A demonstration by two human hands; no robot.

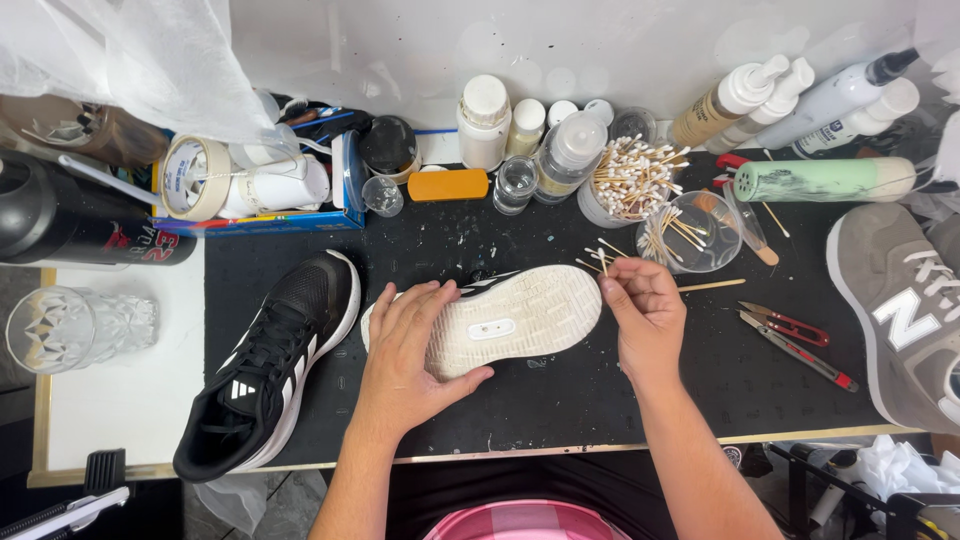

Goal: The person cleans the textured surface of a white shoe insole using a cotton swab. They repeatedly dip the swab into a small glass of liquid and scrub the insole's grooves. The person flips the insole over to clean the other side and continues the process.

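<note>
A sneaker lies sole-up (520,318) on the black work mat (560,400), its white tread facing me. My left hand (412,345) presses flat on the heel end of that sole and holds the shoe steady. My right hand (645,308) pinches a cotton swab (603,262) at the toe end of the sole, fingers closed on its stick. The matching black sneaker with white stripes (270,365) rests upright to the left, half over the mat's edge.
A cup of cotton swabs (628,180), a clear bowl of used swabs (690,232), bottles and jars line the back. Red-handled snips (790,325) and a red tool lie at right beside a grey sneaker (900,315). A glass (70,328) and tape box sit left.
</note>
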